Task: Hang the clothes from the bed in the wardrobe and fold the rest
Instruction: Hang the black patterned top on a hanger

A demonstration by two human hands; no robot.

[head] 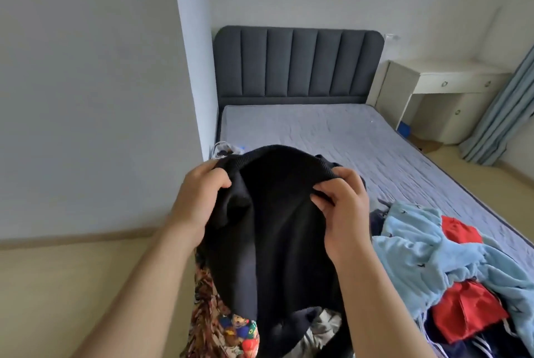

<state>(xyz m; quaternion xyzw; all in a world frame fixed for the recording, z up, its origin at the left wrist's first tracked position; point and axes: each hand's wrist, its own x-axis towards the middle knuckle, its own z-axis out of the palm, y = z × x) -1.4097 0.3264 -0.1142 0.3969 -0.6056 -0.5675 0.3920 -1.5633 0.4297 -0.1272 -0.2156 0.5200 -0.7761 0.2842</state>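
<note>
Both hands are clamping the black knitted sweater (277, 230) by its ribbed edge, left hand (199, 198) and right hand (341, 207) level at either end, its long axis hanging down over the grey quilted bed's (332, 132) near end.

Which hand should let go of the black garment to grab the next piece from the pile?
Right, probably. Both the left hand and right hand grip the black garment at its ribbed edge, but the pile with the light blue garment lies on the bed beside the right hand.
</note>
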